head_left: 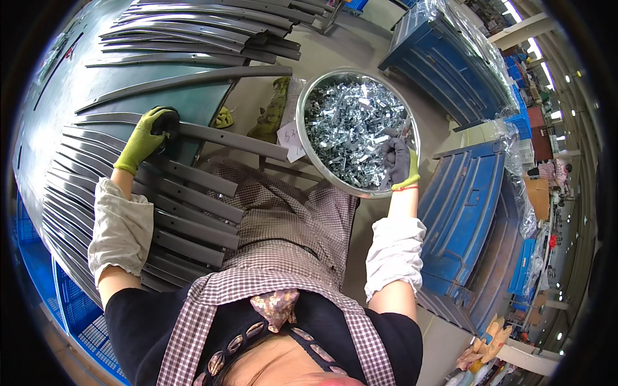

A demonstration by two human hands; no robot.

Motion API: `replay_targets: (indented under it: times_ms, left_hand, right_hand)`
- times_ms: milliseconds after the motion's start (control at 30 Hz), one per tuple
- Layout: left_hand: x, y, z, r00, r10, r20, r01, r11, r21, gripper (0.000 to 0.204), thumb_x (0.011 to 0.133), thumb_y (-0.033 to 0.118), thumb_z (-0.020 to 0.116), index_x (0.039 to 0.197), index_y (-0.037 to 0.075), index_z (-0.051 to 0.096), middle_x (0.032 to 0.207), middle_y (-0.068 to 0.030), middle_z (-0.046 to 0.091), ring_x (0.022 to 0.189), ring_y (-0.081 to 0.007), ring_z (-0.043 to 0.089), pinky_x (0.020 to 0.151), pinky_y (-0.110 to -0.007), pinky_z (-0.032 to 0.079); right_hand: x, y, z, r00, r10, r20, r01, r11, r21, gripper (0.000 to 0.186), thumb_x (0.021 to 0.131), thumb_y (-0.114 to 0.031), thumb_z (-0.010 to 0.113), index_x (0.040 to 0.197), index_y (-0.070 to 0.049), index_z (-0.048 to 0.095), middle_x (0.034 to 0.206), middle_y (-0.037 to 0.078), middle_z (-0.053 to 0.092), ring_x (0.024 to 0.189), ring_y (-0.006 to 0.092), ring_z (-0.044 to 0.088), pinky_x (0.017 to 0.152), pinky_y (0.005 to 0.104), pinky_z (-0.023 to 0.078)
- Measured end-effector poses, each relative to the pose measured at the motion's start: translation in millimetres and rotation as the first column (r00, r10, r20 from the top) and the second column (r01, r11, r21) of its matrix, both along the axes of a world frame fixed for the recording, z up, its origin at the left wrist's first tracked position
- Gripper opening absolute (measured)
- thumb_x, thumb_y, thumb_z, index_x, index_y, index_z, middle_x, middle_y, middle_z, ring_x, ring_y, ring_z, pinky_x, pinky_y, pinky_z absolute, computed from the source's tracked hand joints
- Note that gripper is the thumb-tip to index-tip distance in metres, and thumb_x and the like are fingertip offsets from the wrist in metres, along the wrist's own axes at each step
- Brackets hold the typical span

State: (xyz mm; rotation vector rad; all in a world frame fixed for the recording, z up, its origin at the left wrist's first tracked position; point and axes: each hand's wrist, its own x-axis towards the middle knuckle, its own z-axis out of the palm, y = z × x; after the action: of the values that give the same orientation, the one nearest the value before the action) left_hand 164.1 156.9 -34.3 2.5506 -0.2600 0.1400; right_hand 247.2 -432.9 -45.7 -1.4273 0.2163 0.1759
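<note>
My left hand [152, 134], in a yellow-green glove with a dark palm, is wrapped around a long grey slotted metal strip [232, 139]. The strip's right end sticks out past the table edge. My right hand [400, 161], gloved alike, reaches over the near right rim of a round metal basin [311, 149]. Small shiny metal clips [351, 122] heap up inside it. The right fingers are curled down at the clips; whatever lies between them is too small to make out. One more curved strip [174, 83] lies apart, just beyond the held one.
Many similar strips [193, 215] lie side by side nearest me, and another group [199, 32] sits at the far end of the green table [129, 83]. Blue metal bins [450, 212] stand to the right. Blue plastic crates [84, 315] are below the table at left.
</note>
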Motion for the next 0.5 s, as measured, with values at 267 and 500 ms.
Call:
replay_targets:
  times_ms: [267, 500]
  left_hand:
    - [3, -2, -6, 1.000, 0.015, -0.005, -0.015, 1.000, -0.017, 0.053, 0.066, -0.004, 0.065, 0.118, 0.005, 0.063, 0.119, -0.0142, 0.063, 0.116, -0.0356, 0.055, 0.106, -0.040, 0.041]
    - [-22, -83, 51, 0.964, -0.182, 0.195, 0.165, 0.981, 0.097, 0.060, 0.059, 0.000, 0.076, 0.118, 0.006, 0.065, 0.119, -0.0135, 0.063, 0.109, -0.0348, 0.060, 0.097, -0.040, 0.048]
  right_hand:
    - [3, 26, 34, 0.985, 0.119, 0.124, -0.003, 0.735, -0.678, 0.026, 0.087, -0.005, 0.061, 0.112, -0.007, 0.068, 0.074, 0.001, 0.065, 0.063, 0.0067, 0.057, 0.056, 0.0263, 0.045]
    - [-47, 77, 26, 0.922, 0.208, 0.326, -0.185, 0.977, -0.102, 0.036, 0.090, 0.002, 0.059, 0.125, -0.006, 0.061, 0.107, 0.011, 0.069, 0.078, 0.0107, 0.065, 0.068, 0.0239, 0.054]
